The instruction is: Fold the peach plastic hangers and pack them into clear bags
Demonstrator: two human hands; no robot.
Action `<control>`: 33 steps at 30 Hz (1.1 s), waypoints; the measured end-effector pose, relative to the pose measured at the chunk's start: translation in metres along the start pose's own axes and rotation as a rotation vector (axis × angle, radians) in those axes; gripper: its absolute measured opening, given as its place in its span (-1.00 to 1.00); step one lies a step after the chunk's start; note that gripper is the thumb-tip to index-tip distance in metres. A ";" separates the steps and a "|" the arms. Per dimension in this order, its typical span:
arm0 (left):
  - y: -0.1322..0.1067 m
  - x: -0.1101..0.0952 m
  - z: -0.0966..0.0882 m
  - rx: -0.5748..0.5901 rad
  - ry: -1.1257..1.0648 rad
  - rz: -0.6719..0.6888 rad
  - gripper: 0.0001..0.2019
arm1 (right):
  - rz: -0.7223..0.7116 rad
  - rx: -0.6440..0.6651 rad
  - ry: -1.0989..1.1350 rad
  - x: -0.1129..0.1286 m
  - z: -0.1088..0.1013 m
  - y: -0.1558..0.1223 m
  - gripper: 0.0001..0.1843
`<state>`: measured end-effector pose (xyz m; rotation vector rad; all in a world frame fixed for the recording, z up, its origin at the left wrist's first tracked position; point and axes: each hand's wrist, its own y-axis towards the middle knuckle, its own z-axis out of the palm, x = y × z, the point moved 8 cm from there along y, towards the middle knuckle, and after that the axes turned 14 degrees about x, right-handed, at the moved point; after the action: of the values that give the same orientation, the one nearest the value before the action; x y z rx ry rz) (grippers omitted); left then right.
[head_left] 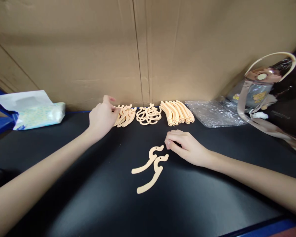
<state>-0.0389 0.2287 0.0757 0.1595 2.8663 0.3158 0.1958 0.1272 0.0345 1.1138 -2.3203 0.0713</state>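
My left hand (pixel 103 116) is at the back of the table, its fingers bent and partly spread at the left pile of curved beige pieces (pixel 125 116). Its far fingertips are partly hidden, and no piece shows lifted in it. My right hand (pixel 185 144) rests on the table with fingers curled together and nothing visible in them. Just left of its fingertips lie two flat beige hanger-like pieces, each with a curved arm and a hooked end: an upper one (pixel 151 158) and a lower one (pixel 155 176). They lie side by side, slanting the same way.
Beige hooks (pixel 148 115) lie heaped at the back centre, beside a stack of curved beige arms (pixel 177 113). A clear plastic bag (pixel 212 113) and a strapped bottle (pixel 258 90) are at right, a tissue pack (pixel 39 115) at left. Cardboard (pixel 93 49) walls the back.
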 end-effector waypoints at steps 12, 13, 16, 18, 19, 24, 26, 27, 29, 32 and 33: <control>-0.036 -0.093 0.025 0.011 0.349 0.590 -0.74 | -0.030 0.010 -0.007 0.003 0.001 -0.002 -0.74; -0.037 -0.100 0.028 0.019 0.375 0.626 -0.73 | -0.028 0.015 -0.006 0.003 0.002 -0.002 -0.74; -0.030 -0.111 0.034 0.024 0.442 0.689 -0.64 | -0.035 0.022 -0.009 0.004 0.003 -0.001 -0.76; -0.021 -0.114 0.037 0.032 0.480 0.723 -0.61 | -0.041 0.026 -0.017 0.005 0.003 -0.001 -0.76; -0.017 -0.114 0.038 0.039 0.497 0.742 -0.61 | -0.041 0.027 -0.020 0.005 0.003 -0.001 -0.76; -0.001 -0.115 0.043 0.080 0.583 0.823 -0.70 | -0.003 0.039 -0.025 0.004 0.002 -0.001 -0.72; 0.001 -0.117 0.042 0.090 0.618 0.845 -0.73 | 0.006 0.048 -0.022 0.003 0.002 -0.001 -0.71; 0.001 -0.118 0.042 0.094 0.634 0.856 -0.74 | 0.006 0.053 -0.021 0.003 0.002 -0.001 -0.71; 0.000 -0.121 0.041 0.102 0.660 0.878 -0.71 | 0.004 0.060 -0.021 0.004 0.003 -0.001 -0.71; -0.002 -0.125 0.041 0.109 0.684 0.905 -0.69 | -0.001 0.058 -0.027 0.004 0.003 -0.001 -0.71; -0.002 -0.127 0.042 0.110 0.690 0.911 -0.70 | -0.004 0.056 -0.029 0.004 0.003 -0.001 -0.71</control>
<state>0.0935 0.2176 0.0658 1.6836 3.2410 0.4278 0.1933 0.1232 0.0338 1.1539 -2.3554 0.1206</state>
